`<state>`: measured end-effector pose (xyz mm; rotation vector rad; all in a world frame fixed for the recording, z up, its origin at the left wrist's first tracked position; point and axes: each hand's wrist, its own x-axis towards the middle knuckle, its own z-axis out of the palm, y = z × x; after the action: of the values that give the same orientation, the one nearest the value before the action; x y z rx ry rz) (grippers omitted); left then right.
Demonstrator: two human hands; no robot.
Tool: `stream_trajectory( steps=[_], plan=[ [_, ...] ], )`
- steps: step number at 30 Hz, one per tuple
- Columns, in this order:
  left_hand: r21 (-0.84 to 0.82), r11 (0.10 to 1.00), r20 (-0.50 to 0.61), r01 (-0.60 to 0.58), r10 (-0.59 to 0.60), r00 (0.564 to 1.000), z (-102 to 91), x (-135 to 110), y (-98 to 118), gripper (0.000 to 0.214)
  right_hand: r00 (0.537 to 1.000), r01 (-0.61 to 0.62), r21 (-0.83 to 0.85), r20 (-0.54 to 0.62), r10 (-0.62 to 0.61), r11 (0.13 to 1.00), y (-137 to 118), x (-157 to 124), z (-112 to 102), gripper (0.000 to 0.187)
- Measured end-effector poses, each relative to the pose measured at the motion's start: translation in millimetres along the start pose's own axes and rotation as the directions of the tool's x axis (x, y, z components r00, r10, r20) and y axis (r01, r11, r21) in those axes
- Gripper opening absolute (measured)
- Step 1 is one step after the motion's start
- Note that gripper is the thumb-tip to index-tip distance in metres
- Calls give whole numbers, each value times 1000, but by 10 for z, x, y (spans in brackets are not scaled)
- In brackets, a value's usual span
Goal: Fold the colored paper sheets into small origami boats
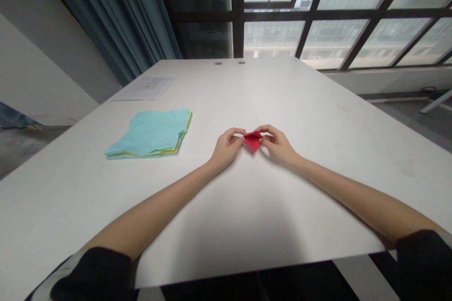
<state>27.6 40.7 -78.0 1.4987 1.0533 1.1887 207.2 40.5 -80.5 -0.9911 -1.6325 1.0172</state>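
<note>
A small folded piece of red paper (253,141) is held just over the table, one point of it facing me. My left hand (228,147) pinches its left corner between thumb and fingers. On the opposite side, my right hand (278,144) grips the right corner in the same way. The paper's upper edge dips in the middle, where a darker fold shows. My fingertips cover both side corners.
A stack of coloured paper sheets (153,131), light blue on top with green and yellow edges, lies left of my hands on the white table (247,216). Farther back is a printed sheet (144,88). Blue curtains (116,14) and windows stand beyond.
</note>
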Motion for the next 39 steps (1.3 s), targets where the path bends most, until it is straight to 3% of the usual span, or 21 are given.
stream_trajectory(
  steps=[5, 14, 19, 26, 31, 36, 39],
  plan=[
    [4, 1000, -32, -23, 24, 999, -11, 26, -45, 19, 998, -58, 69, 1, 59, 996, -17, 20, -34, 22],
    [10, 996, -12, -91, 91, 996, -5, 10, -42, 12, 1000, 11, 61, 20, -12, 998, 61, 23, -48, 17],
    [165, 978, 39, -131, 126, 991, -10, -8, -34, 19, 999, 33, -30, 37, -31, 999, 100, 11, -28, 17],
    [537, 793, 157, -288, 242, 958, -11, -37, -22, 21, 989, 137, -362, 109, -105, 922, 37, -27, -31, 24],
    [645, 671, 230, -366, 286, 930, -29, -40, -40, 21, 991, 111, -540, 123, -52, 834, 13, -28, -46, 19],
    [722, 546, 318, -425, 285, 904, -70, -25, -81, 21, 971, 226, -619, 203, -125, 752, 16, -11, -76, 15],
    [717, 538, 337, -443, 289, 896, -78, -17, -89, 18, 952, 288, -630, 266, -149, 721, 7, 0, -91, 14]
  ],
)
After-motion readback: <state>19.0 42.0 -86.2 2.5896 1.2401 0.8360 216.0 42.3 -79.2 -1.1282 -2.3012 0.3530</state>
